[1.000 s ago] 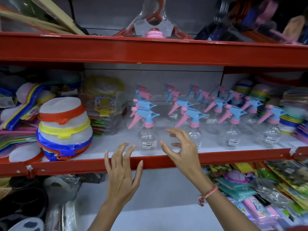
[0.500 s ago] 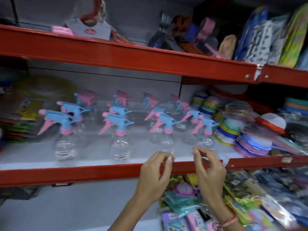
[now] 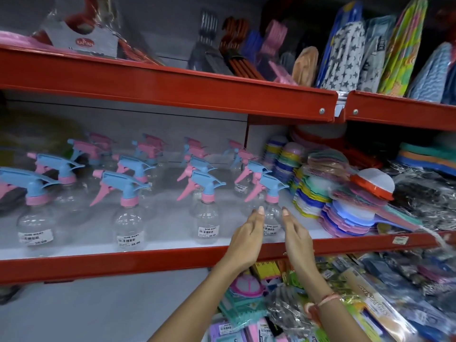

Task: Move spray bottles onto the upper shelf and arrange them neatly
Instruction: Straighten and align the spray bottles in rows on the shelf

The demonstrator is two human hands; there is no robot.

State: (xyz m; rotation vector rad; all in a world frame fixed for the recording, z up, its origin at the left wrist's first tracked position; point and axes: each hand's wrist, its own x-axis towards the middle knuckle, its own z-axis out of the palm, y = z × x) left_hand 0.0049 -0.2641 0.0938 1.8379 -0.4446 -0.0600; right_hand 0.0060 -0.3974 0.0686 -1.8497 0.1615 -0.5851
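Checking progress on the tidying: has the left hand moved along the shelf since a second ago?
Yes. The left hand moved right, from the leftmost bottle column to the rightmost front spray bottle.

The spray bottles (image 3: pixel 206 211) were clear plastic with round bodies, pink collars, and blue-and-pink trigger heads. They stood upright on the white shelf (image 3: pixel 158 245) in four columns running from near to far, triggers pointing left. Each near-row bottle carried a white price label on its lower body. The far rows were blurred, with pink heads.
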